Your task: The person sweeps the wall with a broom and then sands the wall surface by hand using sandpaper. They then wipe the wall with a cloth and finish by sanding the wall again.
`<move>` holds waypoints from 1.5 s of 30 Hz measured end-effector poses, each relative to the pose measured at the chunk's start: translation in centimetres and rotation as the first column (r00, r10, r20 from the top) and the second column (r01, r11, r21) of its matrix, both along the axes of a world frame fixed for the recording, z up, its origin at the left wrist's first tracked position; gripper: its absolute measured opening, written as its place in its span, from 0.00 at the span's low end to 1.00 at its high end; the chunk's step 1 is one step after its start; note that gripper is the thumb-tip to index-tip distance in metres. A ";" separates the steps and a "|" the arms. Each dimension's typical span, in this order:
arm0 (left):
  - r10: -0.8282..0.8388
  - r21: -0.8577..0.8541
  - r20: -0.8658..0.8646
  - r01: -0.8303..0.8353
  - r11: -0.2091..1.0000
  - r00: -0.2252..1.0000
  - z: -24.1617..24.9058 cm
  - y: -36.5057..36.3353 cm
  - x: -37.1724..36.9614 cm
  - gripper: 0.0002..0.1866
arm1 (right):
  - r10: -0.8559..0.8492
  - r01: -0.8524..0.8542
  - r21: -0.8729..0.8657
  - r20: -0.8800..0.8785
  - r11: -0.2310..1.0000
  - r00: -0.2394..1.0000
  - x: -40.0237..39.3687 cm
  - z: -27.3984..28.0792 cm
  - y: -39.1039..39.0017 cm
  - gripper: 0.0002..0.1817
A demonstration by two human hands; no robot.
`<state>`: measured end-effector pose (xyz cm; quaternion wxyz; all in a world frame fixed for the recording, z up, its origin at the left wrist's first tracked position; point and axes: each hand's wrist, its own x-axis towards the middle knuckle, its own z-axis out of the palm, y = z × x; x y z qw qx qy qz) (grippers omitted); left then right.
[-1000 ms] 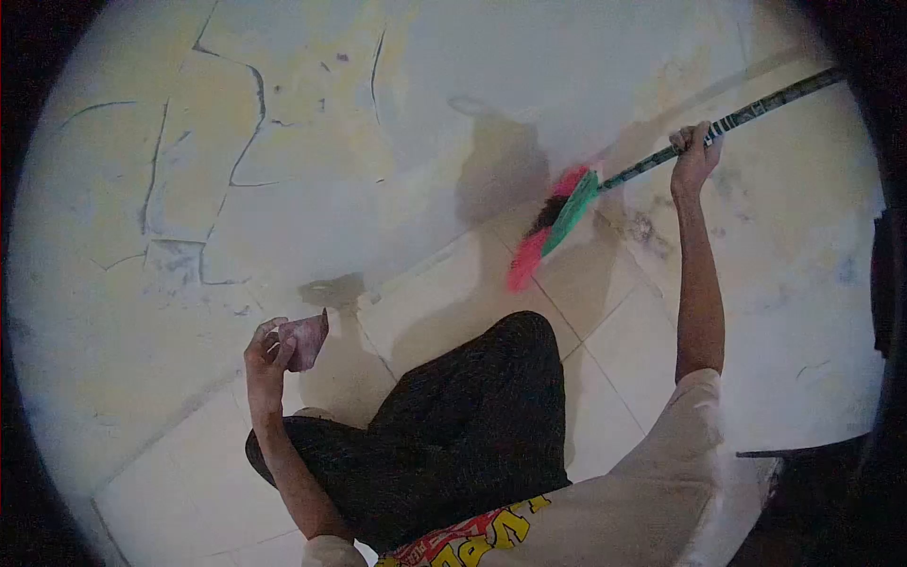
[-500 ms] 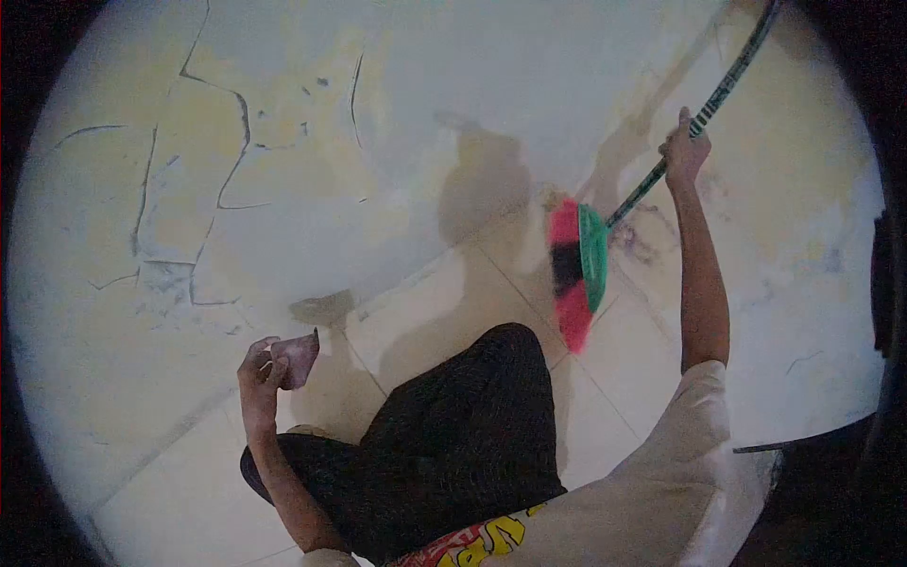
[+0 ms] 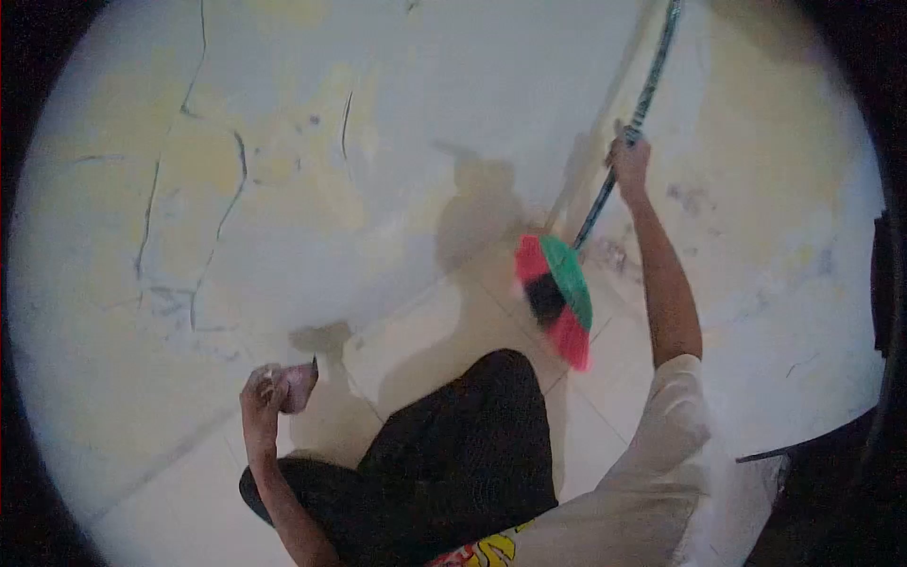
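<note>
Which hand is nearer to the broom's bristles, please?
Right: the right hand grips the handle up from the bristles; the left hand, holding a small purplish object, is farther off to their left.

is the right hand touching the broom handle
Touching: the head view shows the right hand closed around the broom handle, which runs out above and below it.

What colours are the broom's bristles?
Bristles: pinkish red at both ends, black in the middle; seen in the head view.
</note>
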<state>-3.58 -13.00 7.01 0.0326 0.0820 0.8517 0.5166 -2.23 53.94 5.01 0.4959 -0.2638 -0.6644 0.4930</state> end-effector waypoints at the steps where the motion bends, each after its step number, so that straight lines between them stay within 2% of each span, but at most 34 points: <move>1: -0.019 0.018 0.017 0.019 1.000 1.000 0.8 0.5 0.4 0.19 | 0.084 -0.086 -0.012 -0.117 0.996 0.990 -0.4 -0.8 0.5 0.15; 2: -0.037 0.036 0.034 0.036 0.999 0.999 1.5 0.8 0.8 0.19 | 0.055 -0.056 0.054 0.010 0.997 0.998 -0.5 -1.6 1.6 0.15; 6: -0.041 0.019 0.025 0.041 0.999 0.999 2.0 0.3 2.0 0.18 | 0.128 -0.128 -0.002 -0.016 0.992 0.992 0.3 -3.0 0.8 0.15; 8: 0.043 -0.014 0.128 -0.041 0.999 0.991 1.6 -0.4 1.6 0.16 | 0.091 -0.090 0.037 -0.025 0.995 0.996 -0.2 -3.2 -0.6 0.16; 10: -0.011 0.073 0.117 0.002 0.997 0.993 0.4 -1.4 1.0 0.16 | 0.061 -0.059 0.058 -0.036 0.997 0.997 -0.4 -2.7 -1.1 0.17; 12: -0.056 0.143 0.114 0.039 0.989 0.992 -0.4 -2.4 0.4 0.16 | -0.081 0.051 0.188 0.158 0.981 0.984 -0.3 -2.4 -2.0 0.20; 14: -0.026 0.092 0.103 0.016 0.996 0.994 -0.7 -2.5 -0.2 0.16 | -0.064 0.035 0.171 0.165 0.985 0.984 0.0 -2.2 -2.8 0.23; 16: -0.030 0.134 0.113 0.015 0.991 0.993 -0.3 -2.2 -0.3 0.16 | -0.052 0.024 0.159 0.171 0.987 0.984 0.2 -2.7 -2.9 0.26; 18: -0.033 0.177 0.117 0.012 0.984 0.993 -0.5 -2.1 -0.6 0.16 | -0.315 0.220 0.429 0.164 0.876 0.935 -0.2 -3.6 -3.1 0.33; 19: -0.023 0.162 0.075 0.010 0.987 0.997 -1.1 -2.4 -1.2 0.16 | -0.310 0.215 0.437 0.160 0.874 0.937 -0.1 -3.5 -3.4 0.33; 21: 0.019 0.147 0.035 -0.024 0.989 0.999 -1.7 -2.7 -1.1 0.16 | -0.688 0.552 0.591 0.007 0.588 0.726 0.2 -3.8 -5.1 0.35; 23: -0.033 0.197 0.060 0.021 0.980 0.998 -0.9 -1.3 -0.8 0.16 | -0.477 0.497 0.413 -0.159 0.763 0.864 2.0 -1.1 -11.5 0.33; 24: -0.058 0.254 0.053 0.042 0.966 0.997 -0.7 -0.5 -0.5 0.16 | -0.373 0.396 0.345 -0.134 0.851 0.918 3.2 0.5 -15.6 0.31; 25: -0.071 0.306 0.044 0.054 0.951 0.996 -0.7 0.2 -0.1 0.16 | -0.253 0.273 0.269 -0.108 0.924 0.961 3.9 0.4 -19.3 0.29; 27: -0.064 0.295 0.018 0.056 0.954 0.998 -2.0 0.8 -0.2 0.16 | 0.143 -0.120 0.191 -0.114 0.974 0.983 3.9 -3.4 -24.7 0.23; 28: -0.067 0.308 0.019 0.058 0.950 0.998 -2.2 1.4 0.1 0.16 | 0.377 -0.375 0.076 -0.013 0.924 0.926 3.8 -4.7 -27.5 0.18; 29: -0.076 0.322 0.016 0.067 0.944 0.997 -2.5 2.1 0.3 0.16 | 0.589 -0.586 -0.059 0.064 0.808 0.806 3.8 -5.5 -30.4 0.15; 30: -0.036 0.328 0.021 0.027 0.944 0.999 -3.0 2.7 0.7 0.16 | 0.560 -0.651 0.022 0.488 0.759 0.669 4.7 -6.3 -32.8 0.21; 31: -0.079 0.364 0.031 0.062 0.929 0.996 -3.5 3.5 0.9 0.16 | 0.799 -0.814 -0.127 0.328 0.566 0.504 3.0 -10.6 -34.5 0.25; 32: -0.128 0.398 0.037 0.103 0.912 0.991 -4.0 4.2 0.7 0.17 | 0.886 -0.820 -0.341 0.234 0.460 0.400 2.5 -14.7 -36.1 0.26; 33: -0.113 0.408 0.031 0.090 0.908 0.993 -4.3 3.9 0.0 0.17 | 0.941 -0.783 -0.525 0.127 0.333 0.315 1.7 -15.1 -38.8 0.27; 34: -0.163 0.407 0.012 0.144 0.902 0.987 -4.8 3.5 -0.6 0.17 | 0.944 -0.791 -0.518 0.133 0.326 0.302 0.8 -14.3 -40.9 0.27; 35: -0.212 0.398 0.004 0.192 0.897 0.977 -5.3 3.7 -0.9 0.17 | 0.967 -0.830 -0.504 0.039 0.238 0.253 0.4 -13.8 -42.4 0.26; 36: -0.197 0.399 0.011 0.176 0.900 0.980 -5.3 3.7 -1.0 0.17 | 0.978 -0.861 -0.486 -0.055 0.150 0.201 0.4 -13.1 -43.5 0.24; 37: -0.215 0.383 0.058 0.177 0.906 0.975 -5.5 4.0 -0.8 0.17 | 0.981 -0.857 -0.497 -0.057 0.135 0.187 0.6 -12.8 -43.9 0.24; 39: -0.227 0.376 0.124 0.166 0.912 0.966 -6.4 4.6 -0.7 0.18 | 0.936 -0.819 -0.535 -0.136 0.206 0.325 1.1 -12.2 -44.0 0.19; 40: -0.238 0.360 0.103 0.186 0.914 0.966 -6.4 4.4 -1.8 0.18 | 0.934 -0.807 -0.548 -0.122 0.218 0.336 0.7 -11.8 -44.1 0.19; 42: -0.244 0.346 0.103 0.195 0.918 0.964 -7.0 5.0 -2.1 0.18 | 0.916 -0.801 -0.460 0.083 0.384 0.392 1.3 -12.4 -43.0 0.15; 44: -0.218 0.072 0.144 0.210 0.975 0.965 -7.0 5.9 -2.3 0.18 | 0.907 -0.798 -0.447 0.080 0.403 0.414 1.3 -14.5 -42.4 0.15; 45: -0.215 0.071 0.155 0.206 0.976 0.964 -7.5 6.3 -2.3 0.18 | 0.900 -0.805 -0.421 0.067 0.418 0.432 1.3 -14.7 -42.4 0.14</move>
